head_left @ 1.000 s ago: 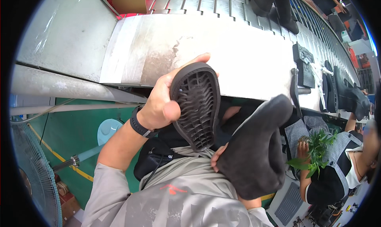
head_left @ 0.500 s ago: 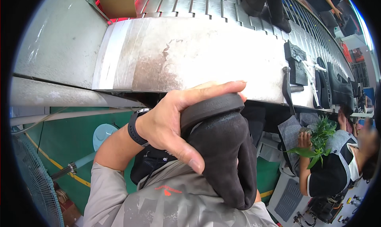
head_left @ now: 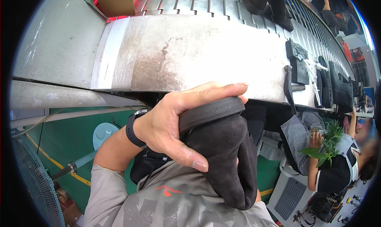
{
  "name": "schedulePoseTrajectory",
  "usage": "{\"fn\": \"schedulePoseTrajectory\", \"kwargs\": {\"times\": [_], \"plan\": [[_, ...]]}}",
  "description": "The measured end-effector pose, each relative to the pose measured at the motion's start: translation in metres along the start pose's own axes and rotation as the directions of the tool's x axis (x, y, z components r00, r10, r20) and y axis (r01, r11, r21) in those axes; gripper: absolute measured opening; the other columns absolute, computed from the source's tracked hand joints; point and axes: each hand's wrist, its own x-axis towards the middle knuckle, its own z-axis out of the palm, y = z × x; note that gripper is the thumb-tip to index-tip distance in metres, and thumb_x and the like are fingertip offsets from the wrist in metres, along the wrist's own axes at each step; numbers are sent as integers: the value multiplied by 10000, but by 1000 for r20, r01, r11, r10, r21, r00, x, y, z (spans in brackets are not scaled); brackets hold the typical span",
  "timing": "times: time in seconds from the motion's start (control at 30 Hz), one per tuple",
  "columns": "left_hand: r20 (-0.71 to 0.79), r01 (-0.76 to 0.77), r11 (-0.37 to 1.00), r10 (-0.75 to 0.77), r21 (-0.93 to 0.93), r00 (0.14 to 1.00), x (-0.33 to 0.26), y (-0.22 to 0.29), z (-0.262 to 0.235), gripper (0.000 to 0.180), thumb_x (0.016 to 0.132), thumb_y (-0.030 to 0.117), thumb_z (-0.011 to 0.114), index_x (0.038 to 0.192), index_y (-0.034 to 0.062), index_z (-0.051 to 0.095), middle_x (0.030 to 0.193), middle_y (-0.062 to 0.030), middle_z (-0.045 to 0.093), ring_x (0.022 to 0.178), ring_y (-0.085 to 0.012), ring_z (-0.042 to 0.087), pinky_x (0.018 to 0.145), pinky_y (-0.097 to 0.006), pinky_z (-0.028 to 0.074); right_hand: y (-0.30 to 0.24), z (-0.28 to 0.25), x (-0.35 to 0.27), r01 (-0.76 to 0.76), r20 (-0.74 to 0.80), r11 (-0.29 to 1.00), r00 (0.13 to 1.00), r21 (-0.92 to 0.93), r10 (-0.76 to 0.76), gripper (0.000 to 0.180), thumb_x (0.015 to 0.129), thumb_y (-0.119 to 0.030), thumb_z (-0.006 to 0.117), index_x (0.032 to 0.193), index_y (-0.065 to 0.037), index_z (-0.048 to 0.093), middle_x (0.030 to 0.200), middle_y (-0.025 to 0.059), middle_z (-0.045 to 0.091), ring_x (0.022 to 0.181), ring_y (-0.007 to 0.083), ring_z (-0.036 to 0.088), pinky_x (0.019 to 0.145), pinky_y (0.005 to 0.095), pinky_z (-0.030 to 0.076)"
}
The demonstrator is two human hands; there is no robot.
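My left hand (head_left: 164, 127) is clasped around the sole end of a dark suede boot (head_left: 220, 147), with the fingers along the thick black sole (head_left: 214, 110) and the thumb against the upper. The boot is held in front of my chest, sole facing the bench and shaft toward my body. Behind the boot my right hand is almost wholly hidden; only a sliver of skin shows at the shaft's fold, so its grip is not visible.
Ahead lies a pale, stained bench top (head_left: 190, 52), with a slatted metal conveyor (head_left: 178, 2) beyond it carrying dark boots (head_left: 270, 4). A hammer (head_left: 289, 88) and a black block (head_left: 297, 60) lie at right. A co-worker (head_left: 333, 163) sits on the right; a fan (head_left: 35, 179) stands left.
The boot stays in my left hand, its sole tipped very slightly. At right the co-worker has shifted and stretched an arm toward the bench; a far person's arm has moved too.
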Motion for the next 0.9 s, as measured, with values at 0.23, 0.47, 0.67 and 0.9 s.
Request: {"fn": "schedulePoseTrajectory", "kwargs": {"times": [0.23, 0.47, 0.67, 0.9], "plan": [[6, -6, 1000, 6, 15, 1000, 0, -2, -1, 1243, 589, 256, 1038, 1578, -142, 398, 1468, -379, 528, 1288, -423, 645, 1084, -509, 533, -4, 4, -1, -9, -10, 1000, 1000, -4, 9, 642, 1098, -508, 499, 1307, 95, 572, 1073, 267, 701, 938, 340, 713, 815, 429, 614], [-11, 19, 1000, -19, -4, 1000, 0, -2, 1, 1222, 610, 253, 1032, 1584, -128, 400, 1478, -362, 526, 1297, -404, 643, 1099, -490, 527, -8, 9, -4, -18, -19, 1000, 1000, -5, 18, 618, 1104, -483, 508, 1320, 92, 571, 1077, 256, 705, 942, 328, 717, 816, 416, 617], [-30, 71, 997, -71, 30, 997, 0, 6, 2, 1171, 643, 202, 1000, 1587, -130, 391, 1497, -315, 540, 1315, -358, 635, 1131, -464, 503, -10, 12, -1, -49, -16, 999, 999, -21, 48, 597, 1109, -461, 516, 1330, 90, 569, 1080, 246, 708, 945, 317, 720, 816, 405, 620], [-165, 292, 954, -299, -66, 940, 8, 14, 12, 1056, 752, 208, 929, 1618, -69, 392, 1452, -180, 622, 1282, -225, 641, 1151, -350, 466, 1, 11, 6, -77, -26, 994, 997, -77, 75, 573, 1115, -436, 525, 1343, 88, 568, 1084, 235, 711, 948, 305, 724, 817, 391, 624]]}}
